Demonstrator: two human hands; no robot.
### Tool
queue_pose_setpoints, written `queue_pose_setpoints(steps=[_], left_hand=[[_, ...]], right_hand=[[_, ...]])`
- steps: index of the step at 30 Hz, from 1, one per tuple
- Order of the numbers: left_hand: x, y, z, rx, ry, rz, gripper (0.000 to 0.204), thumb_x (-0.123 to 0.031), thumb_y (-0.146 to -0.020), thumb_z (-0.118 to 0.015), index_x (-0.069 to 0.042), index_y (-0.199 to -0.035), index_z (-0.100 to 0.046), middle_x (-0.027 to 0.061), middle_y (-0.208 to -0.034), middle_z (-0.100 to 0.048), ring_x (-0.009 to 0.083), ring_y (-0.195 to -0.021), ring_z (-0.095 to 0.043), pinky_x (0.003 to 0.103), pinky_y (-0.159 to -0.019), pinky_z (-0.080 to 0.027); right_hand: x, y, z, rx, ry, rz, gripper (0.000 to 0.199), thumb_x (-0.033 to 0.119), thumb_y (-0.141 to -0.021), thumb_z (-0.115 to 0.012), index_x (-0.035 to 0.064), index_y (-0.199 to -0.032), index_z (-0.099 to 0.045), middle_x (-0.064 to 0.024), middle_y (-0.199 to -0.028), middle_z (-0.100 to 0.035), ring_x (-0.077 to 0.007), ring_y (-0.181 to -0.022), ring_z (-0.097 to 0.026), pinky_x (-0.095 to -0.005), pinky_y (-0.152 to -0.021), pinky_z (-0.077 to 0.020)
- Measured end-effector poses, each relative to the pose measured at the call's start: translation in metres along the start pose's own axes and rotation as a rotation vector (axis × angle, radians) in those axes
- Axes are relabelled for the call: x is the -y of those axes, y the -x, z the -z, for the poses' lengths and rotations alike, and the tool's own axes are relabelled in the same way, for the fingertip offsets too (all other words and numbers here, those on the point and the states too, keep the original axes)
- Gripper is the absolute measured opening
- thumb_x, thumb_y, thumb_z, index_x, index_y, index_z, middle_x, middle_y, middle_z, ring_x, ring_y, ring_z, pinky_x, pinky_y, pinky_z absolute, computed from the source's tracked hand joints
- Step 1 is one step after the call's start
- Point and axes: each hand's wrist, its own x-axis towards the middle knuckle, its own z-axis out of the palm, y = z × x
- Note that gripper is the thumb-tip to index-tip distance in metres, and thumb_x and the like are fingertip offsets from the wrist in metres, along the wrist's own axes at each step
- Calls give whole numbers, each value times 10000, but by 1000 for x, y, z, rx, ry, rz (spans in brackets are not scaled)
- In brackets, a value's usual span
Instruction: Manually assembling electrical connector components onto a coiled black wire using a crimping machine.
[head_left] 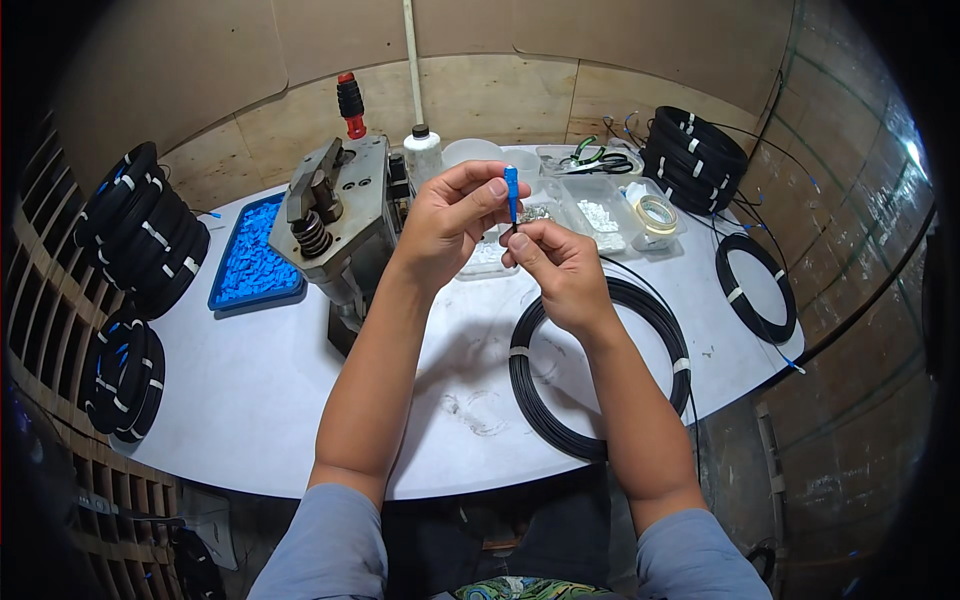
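A slim blue fiber optic connector (511,190) stands upright in front of me, its pale tip pointing up. My left hand (452,215) pinches it from the left between thumb and fingers. Just below, the fingers of my right hand (565,268) are closed on the black cable at the connector's lower end; most of that cable is hidden by the fingers. Under my right forearm lies a coil of black cable (522,388) bound with white ties, partly covered by the arm.
Left of centre stands a metal press (335,210), beside a blue tray (256,295) of small blue parts. Clear plastic boxes (590,240) with small white parts, a tape roll (655,212) and scissors (606,163) sit behind my hands. Cable coils (150,235) are stacked at both sides.
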Motion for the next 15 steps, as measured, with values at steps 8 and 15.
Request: queue_pose_setpoints(steps=[8,15], left_hand=[[0,0,-1,37,-3,24,215,-116,-966,-656,-31,-1163,-663,141,-1090,-702,197,-968,-666,357,-855,-544],[30,-3,19,-146,-890,47,234,-214,-958,-643,-5,-1018,-731,115,-865,-738,181,-819,-684,324,-774,-533]], right_hand=[[-5,-1,3,-6,-7,22,206,187,-989,-645,-12,-1011,-693,-33,-854,-679,-85,-810,-613,-239,-757,-500],[-7,-3,2,-71,0,46,209,189,-989,-648,-12,-1020,-698,-25,-851,-679,-75,-796,-608,-233,-745,-495]])
